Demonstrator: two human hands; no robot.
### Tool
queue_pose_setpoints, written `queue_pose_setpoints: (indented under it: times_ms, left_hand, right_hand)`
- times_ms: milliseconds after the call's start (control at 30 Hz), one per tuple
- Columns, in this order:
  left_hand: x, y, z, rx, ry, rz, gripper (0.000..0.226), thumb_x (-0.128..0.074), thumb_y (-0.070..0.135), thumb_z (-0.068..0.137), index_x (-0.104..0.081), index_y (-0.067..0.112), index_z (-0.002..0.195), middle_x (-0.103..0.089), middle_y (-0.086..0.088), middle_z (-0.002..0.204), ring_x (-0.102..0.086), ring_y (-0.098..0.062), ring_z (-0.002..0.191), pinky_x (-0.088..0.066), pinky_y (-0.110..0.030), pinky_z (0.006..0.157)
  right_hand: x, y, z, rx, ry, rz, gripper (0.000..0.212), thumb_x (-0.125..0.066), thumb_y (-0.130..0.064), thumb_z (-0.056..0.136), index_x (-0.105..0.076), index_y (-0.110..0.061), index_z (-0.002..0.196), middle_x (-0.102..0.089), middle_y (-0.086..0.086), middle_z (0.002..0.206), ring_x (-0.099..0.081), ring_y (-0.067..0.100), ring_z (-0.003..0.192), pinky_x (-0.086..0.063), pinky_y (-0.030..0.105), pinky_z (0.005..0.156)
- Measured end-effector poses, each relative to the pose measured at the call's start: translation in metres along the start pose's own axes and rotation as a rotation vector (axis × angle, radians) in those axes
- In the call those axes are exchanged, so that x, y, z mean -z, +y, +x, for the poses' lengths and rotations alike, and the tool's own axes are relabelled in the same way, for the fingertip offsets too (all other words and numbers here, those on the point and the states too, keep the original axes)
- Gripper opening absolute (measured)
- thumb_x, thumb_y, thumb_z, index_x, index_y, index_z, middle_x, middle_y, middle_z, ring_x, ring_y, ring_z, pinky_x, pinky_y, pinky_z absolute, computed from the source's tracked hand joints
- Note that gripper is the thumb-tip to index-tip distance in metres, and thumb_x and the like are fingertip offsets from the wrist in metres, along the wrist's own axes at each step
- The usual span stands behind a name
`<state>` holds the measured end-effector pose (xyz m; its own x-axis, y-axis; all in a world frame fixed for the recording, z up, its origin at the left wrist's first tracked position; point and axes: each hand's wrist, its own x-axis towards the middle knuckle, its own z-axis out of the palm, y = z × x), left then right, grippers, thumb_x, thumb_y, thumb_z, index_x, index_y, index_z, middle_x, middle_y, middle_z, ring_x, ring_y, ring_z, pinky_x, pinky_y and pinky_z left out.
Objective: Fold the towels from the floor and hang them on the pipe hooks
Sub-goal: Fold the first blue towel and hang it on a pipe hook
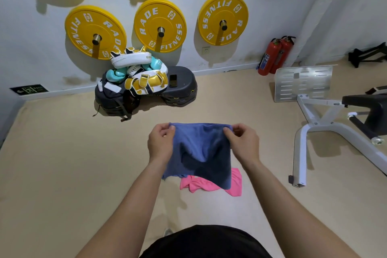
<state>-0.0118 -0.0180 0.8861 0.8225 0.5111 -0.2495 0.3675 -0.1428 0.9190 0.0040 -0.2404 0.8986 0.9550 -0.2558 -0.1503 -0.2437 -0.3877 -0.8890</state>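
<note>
Blue towel (199, 153) hangs in the air in front of us, above the tan floor (62, 174), held by its top edge. Our left hand (160, 142) pinches the upper left corner between the thumb and curled fingers. Our right hand (243, 142) pinches the upper right corner in the same way. The top edge runs nearly straight between the two hands. The cloth below drapes freely, with soft creases near its middle. Its lower edge hangs in front of the pink towel (196, 184), which lies crumpled on the floor. We cannot tell whether the two towels touch.

Handling, as we judge it:

- Weight: light. A two-corner pinch carries it without visible strain.
- Stiffness: none. The cloth sags wherever we do not support it, so we keep the top edge tensioned while folding.
- Surface: a soft woven nap, not slippery. A thumb-and-finger pinch should hold.
- Fragility: none expected.

Grip points: we take the towel at its corners, bring corner to corner, then take hold again at the new fold line. For the pink towel we first find a free corner and shake the cloth open.

No free pipe hook is identifiable. The wall pegs in view carry yellow weight plates (146, 25).
</note>
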Motion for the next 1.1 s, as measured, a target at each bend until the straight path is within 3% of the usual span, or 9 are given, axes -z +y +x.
queue_pose_setpoints:
  times_ms: [67,133,367,500,600,733,867,1000,1100]
  left_hand:
    - [-0.012,-0.002,-0.017,0.017,-0.065,-0.048,0.007,-0.068,0.036,0.085,-0.067,0.029,0.087,-0.074,0.006,0.089,-0.07,-0.021,0.088,-0.058,-0.05,0.084]
    - [-0.022,0.001,-0.033,-0.008,-0.106,-0.074,0.001,-0.071,0.032,0.084,-0.071,0.031,0.084,-0.074,0.01,0.085,-0.071,-0.018,0.088,-0.059,-0.048,0.082]
    - [-0.033,0.009,-0.067,-0.091,-0.155,-0.115,0.018,-0.072,0.012,0.089,-0.073,0.028,0.082,-0.075,0.012,0.077,-0.071,-0.003,0.074,-0.055,-0.017,0.067]
    - [-0.031,0.003,-0.072,-0.157,-0.148,-0.045,0.013,-0.071,0.011,0.089,-0.078,0.016,0.098,-0.076,0.011,0.086,-0.071,0.0,0.08,-0.053,-0.012,0.071]
    - [-0.028,0.0,-0.072,-0.197,-0.181,0.036,0.019,-0.066,0.012,0.092,-0.077,0.016,0.106,-0.076,0.009,0.094,-0.07,0.0,0.087,-0.055,-0.015,0.078]
    - [-0.02,-0.003,-0.065,-0.16,-0.282,0.063,0.027,-0.059,0.008,0.094,-0.076,0.02,0.112,-0.076,0.007,0.105,-0.07,-0.005,0.096,-0.057,-0.026,0.088]
    - [-0.011,-0.003,-0.062,-0.133,-0.421,0.015,0.031,-0.055,0.003,0.096,-0.076,0.023,0.107,-0.076,0.007,0.099,-0.072,-0.009,0.093,-0.059,-0.036,0.088]
    - [-0.003,0.0,-0.055,-0.206,-0.365,0.074,0.031,-0.061,0.006,0.091,-0.074,0.034,0.09,-0.074,0.013,0.089,-0.069,-0.003,0.084,-0.057,-0.025,0.078]
    - [0.008,-0.009,-0.043,-0.366,-0.255,0.348,0.025,-0.068,0.016,0.086,-0.067,0.038,0.098,-0.063,0.017,0.096,-0.058,-0.002,0.084,-0.05,-0.02,0.071]
  right_hand:
    - [-0.012,-0.004,-0.016,0.012,-0.095,0.031,0.007,-0.069,-0.023,0.084,-0.071,-0.022,0.077,-0.072,-0.009,0.073,-0.066,0.008,0.07,-0.05,0.025,0.067]
    - [-0.021,-0.009,-0.032,0.022,-0.169,0.096,0.011,-0.066,-0.023,0.086,-0.073,-0.026,0.078,-0.073,-0.011,0.076,-0.069,0.007,0.072,-0.055,0.027,0.068]
    - [-0.032,-0.011,-0.061,0.036,-0.188,0.199,0.019,-0.059,-0.019,0.094,-0.077,-0.024,0.092,-0.076,-0.009,0.082,-0.071,0.009,0.08,-0.058,0.034,0.077]
    - [-0.03,-0.009,-0.066,0.064,-0.175,0.192,0.019,-0.06,-0.017,0.095,-0.078,-0.022,0.098,-0.076,-0.014,0.087,-0.07,0.0,0.083,-0.054,0.019,0.076]
    - [-0.031,-0.007,-0.069,0.084,-0.199,0.173,0.015,-0.063,-0.019,0.093,-0.075,-0.028,0.098,-0.074,-0.017,0.091,-0.068,-0.002,0.086,-0.049,0.011,0.073]
    - [-0.03,-0.004,-0.064,0.086,-0.224,0.141,0.017,-0.073,-0.023,0.085,-0.074,-0.023,0.102,-0.073,-0.013,0.095,-0.067,-0.002,0.084,-0.05,0.011,0.069]
    - [-0.025,-0.005,-0.055,0.129,-0.232,0.073,0.014,-0.068,-0.015,0.087,-0.073,-0.026,0.092,-0.073,-0.014,0.088,-0.065,0.0,0.079,-0.051,0.014,0.067]
    - [-0.018,-0.008,-0.049,0.194,-0.261,0.023,0.021,-0.062,-0.009,0.085,-0.072,-0.027,0.086,-0.073,-0.015,0.083,-0.067,0.003,0.08,-0.053,0.018,0.071]
    - [-0.012,-0.011,-0.046,0.237,-0.285,0.021,0.022,-0.06,-0.007,0.084,-0.073,-0.024,0.085,-0.073,-0.013,0.083,-0.067,0.005,0.078,-0.051,0.015,0.069]
